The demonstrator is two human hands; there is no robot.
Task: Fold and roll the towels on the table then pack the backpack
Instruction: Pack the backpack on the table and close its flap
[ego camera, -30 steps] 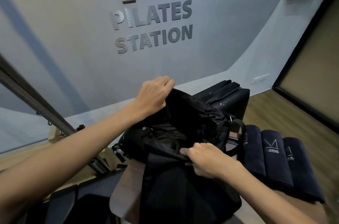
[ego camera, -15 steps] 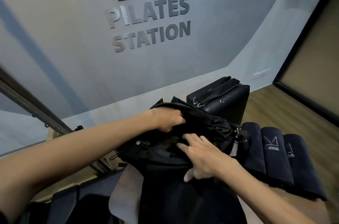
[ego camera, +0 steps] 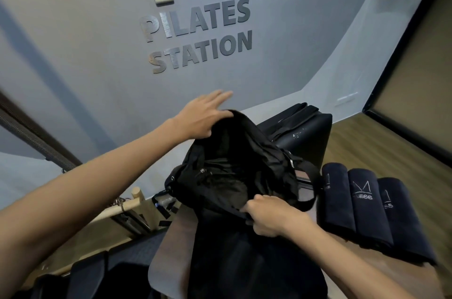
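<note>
Three towels [ego camera: 367, 205] rolled, side by side on table [ego camera: 381, 274], none packed. Backpack [ego camera: 234, 176] beside them, mouth open. Right hand [ego camera: 266, 215] pinches near rim; left hand [ego camera: 203, 117], fingers straight, props far rim.

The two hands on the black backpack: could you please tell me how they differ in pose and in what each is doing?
The left hand lies with straight fingers against the far rim of the backpack, pushing it back; the right hand is curled, pinching the near rim. The left hand reaches far and high; the right hand stays low and near. Both touch the backpack's mouth and together spread it open, with the rolled towels lying untouched beside it.
</note>
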